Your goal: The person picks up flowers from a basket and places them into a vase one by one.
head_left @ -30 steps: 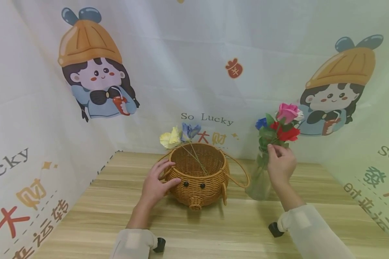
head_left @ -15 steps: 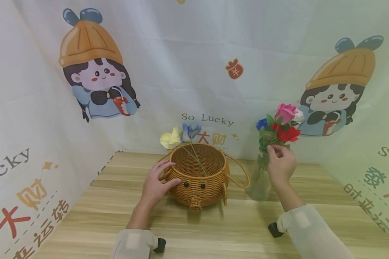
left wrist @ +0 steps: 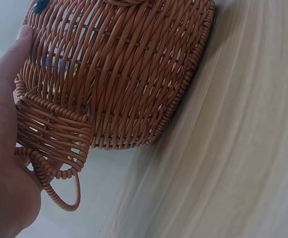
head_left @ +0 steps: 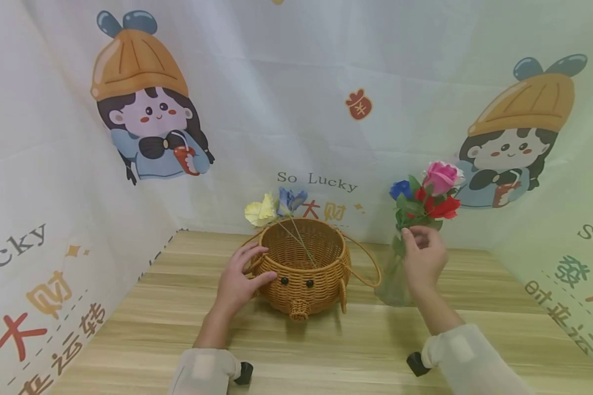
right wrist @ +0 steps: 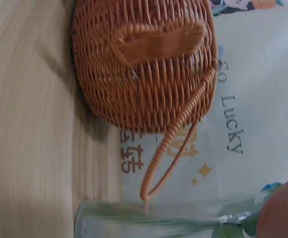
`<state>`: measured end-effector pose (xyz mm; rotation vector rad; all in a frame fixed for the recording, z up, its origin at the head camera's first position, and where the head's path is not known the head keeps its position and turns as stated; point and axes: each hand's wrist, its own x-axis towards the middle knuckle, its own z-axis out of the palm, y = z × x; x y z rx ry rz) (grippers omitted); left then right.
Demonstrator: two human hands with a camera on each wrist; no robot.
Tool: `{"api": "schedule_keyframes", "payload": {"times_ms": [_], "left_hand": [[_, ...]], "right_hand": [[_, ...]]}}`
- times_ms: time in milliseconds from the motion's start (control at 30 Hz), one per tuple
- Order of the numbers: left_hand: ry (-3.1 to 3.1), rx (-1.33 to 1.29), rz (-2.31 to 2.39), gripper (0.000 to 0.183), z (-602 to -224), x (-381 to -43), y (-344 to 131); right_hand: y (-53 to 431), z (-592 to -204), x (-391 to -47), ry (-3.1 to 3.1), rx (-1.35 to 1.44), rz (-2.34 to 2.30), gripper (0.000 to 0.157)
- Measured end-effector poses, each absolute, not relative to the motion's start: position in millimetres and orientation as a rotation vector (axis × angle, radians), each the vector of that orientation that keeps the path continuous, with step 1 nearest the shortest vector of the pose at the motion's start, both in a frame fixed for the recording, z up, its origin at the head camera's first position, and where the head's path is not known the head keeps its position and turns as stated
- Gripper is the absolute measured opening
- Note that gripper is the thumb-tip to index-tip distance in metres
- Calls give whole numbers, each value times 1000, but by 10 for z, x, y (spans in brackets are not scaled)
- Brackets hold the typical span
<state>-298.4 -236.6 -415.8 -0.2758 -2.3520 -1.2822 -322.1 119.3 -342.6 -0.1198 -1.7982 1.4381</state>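
Observation:
A brown wicker basket (head_left: 301, 299) with black button eyes and a snout stands on the table. My left hand (head_left: 237, 280) holds its left side, thumb on the front and fingers along the rim; in the left wrist view the basket's woven ear (left wrist: 52, 134) sits beside the palm. Out of the basket lean a yellow flower (head_left: 260, 210) and a blue-violet flower (head_left: 291, 201). My right hand (head_left: 427, 258) pinches a flower stem at the mouth of a clear glass vase (head_left: 392, 282). Above it cluster a pink rose (head_left: 442, 177), red flower (head_left: 445, 207) and blue flower (head_left: 401, 190).
The basket's looped handle (head_left: 370, 269) hangs out to the right, close to the vase. Behind the wood-grain table (head_left: 316, 356) hangs a white printed cloth (head_left: 286, 109), which also runs along both sides.
My right hand has lowered slightly at the vase mouth, and the pink rose has shifted a little down and to the right. The left hand and basket stay put.

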Motion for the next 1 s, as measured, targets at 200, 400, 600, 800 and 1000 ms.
{"api": "schedule_keyframes", "payload": {"times_ms": [200,400,600,800,1000], "left_hand": [[-2338,-275,-1296,60,-4164,-2975,-2362],[-2347,-273,-1292,59,-4163,-2981,-2372],[-2349,-280,-1292,61,-4156,-2984,-2367],[-2346,-288,-1318,61,-4154,-2985,-2361],[-2338,-283,-1320,61,-4160,-2994,-2364]], "right_hand": [[1049,-3460,-3168,-1770,-18,1506,17],[917,-3462,-3146,-1777,51,1522,16],[794,-3491,-3160,-1810,68,1547,15],[663,-3484,-3171,-1900,72,1567,17],[546,-3477,-3207,-1965,146,1636,22]]}}
